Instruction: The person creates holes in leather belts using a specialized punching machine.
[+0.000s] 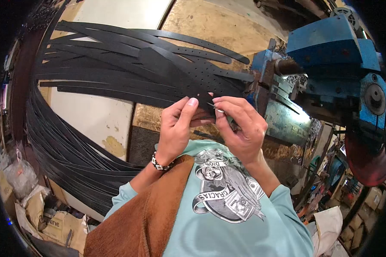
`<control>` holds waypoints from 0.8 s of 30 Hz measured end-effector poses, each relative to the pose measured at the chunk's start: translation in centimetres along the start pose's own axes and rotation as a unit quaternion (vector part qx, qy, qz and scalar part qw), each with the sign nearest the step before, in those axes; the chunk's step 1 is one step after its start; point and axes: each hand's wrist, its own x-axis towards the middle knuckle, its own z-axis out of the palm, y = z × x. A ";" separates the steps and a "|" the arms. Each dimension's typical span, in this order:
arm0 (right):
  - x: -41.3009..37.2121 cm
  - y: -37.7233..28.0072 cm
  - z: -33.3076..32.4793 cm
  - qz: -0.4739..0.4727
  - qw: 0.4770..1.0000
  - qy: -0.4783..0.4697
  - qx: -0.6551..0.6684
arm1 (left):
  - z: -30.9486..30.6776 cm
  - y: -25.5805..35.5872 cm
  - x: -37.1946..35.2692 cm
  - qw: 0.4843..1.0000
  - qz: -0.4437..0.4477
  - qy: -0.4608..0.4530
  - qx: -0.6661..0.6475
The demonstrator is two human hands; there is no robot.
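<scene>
My left hand [178,126] and my right hand [240,126] meet at the near end of a bundle of black punched leather straps [158,70]. Both hands pinch the strap ends between thumb and fingers, close to the blue machine [330,64]. The straps fan out to the left across the bench and droop over its left edge in long loops [60,150]. A beaded bracelet [160,164] sits on my left wrist. Whether my right hand also holds a small tool is unclear.
The blue machine has a dark shaft [287,66] and a red part [366,162] at the lower right. A wooden bench top [210,25] lies under the straps. Paper bags and clutter [34,205] lie on the floor at the left.
</scene>
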 end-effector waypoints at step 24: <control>0.6 -0.4 -1.3 0.085 0.984 0.022 0.157 | -1.3 2.9 1.2 0.995 -0.038 0.016 -0.093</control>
